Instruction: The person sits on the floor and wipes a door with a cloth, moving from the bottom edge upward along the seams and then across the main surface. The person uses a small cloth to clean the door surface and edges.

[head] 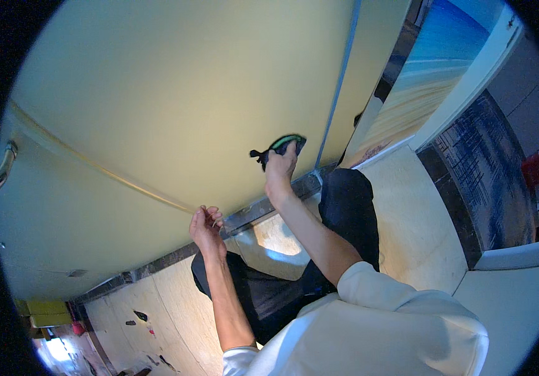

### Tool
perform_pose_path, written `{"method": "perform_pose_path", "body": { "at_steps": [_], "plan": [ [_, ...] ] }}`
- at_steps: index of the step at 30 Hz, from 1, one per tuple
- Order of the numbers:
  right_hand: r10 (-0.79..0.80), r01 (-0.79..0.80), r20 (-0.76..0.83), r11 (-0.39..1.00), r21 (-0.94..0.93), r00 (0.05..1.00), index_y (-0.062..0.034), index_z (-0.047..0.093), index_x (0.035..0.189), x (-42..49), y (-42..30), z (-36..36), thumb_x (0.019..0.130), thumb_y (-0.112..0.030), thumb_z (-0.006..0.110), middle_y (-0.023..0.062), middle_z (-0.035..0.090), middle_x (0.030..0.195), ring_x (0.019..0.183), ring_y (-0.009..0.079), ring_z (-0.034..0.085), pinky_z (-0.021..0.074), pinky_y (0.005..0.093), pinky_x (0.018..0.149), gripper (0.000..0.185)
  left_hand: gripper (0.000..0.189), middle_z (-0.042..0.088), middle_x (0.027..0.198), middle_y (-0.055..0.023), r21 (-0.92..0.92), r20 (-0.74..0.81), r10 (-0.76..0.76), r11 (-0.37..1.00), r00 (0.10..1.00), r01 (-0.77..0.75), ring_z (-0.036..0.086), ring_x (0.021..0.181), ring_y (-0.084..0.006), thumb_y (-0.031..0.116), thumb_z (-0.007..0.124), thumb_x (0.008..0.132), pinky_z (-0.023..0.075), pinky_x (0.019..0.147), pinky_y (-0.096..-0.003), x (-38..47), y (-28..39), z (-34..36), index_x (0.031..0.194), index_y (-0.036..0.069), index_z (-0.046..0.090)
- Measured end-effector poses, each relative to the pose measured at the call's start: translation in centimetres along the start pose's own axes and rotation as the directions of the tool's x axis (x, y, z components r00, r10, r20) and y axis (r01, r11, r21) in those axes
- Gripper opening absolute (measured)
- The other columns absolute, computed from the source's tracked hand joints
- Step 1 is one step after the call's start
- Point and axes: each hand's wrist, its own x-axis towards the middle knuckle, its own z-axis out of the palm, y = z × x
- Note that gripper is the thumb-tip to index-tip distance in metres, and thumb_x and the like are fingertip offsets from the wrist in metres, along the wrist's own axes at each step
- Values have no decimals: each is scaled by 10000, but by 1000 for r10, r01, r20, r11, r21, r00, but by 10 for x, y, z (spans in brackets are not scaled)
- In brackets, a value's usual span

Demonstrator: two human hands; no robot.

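My left hand is low against the pale yellow wall panel, just above the floor. Its fingertips pinch the lower end of a thin yellowish strip, which runs along the panel from the upper left; a small curled piece shows by the fingers. Higher up and to the right, my right hand grips a black-and-green hand tool against the panel. My fingers cover part of this tool, so its exact kind is unclear. A short black piece sticks out from its left side.
A dark baseboard edges the tiled floor. To the right are a blue vertical strip, a beach-scene picture and a doorway with a patterned mat. At left, a metal handle juts out; dark scraps lie on the floor.
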Motion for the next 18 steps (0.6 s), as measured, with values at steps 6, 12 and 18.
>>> {"method": "perform_pose_path", "body": {
  "at_steps": [6, 12, 18],
  "plan": [
    [-712, 772, 309, 530, -352, 630, 11, 308, 1556, -12, -72, 4, 881, 111, 449, 295, 98, 1657, 1529, 490, 90, 131, 518, 1244, 697, 201, 708, 902, -46, 100, 86, 52, 993, 995, -61, 663, 790, -134, 294, 561, 1045, 485, 636, -260, -5, 33, 48, 1065, 109, 636],
    [-609, 589, 112, 679, -438, 785, -41, 268, 1575, 17, 14, -25, 857, 125, 503, 294, 129, 1651, 1525, 476, 132, 188, 499, 1236, 774, 197, 708, 887, -50, 140, 64, 42, 989, 997, -51, 662, 770, -130, 297, 567, 1040, 484, 626, -261, -4, 39, 55, 1045, 112, 635],
    [343, -362, -118, 855, -372, 932, -72, 101, 1624, 24, 81, -45, 922, 77, 482, 256, 112, 1668, 1539, 395, 156, 216, 427, 1233, 813, 202, 708, 877, -47, 166, 44, -40, 986, 998, 32, 662, 764, -132, 300, 562, 1039, 481, 616, -263, -6, 23, 47, 1040, 112, 638]
  ]
}}
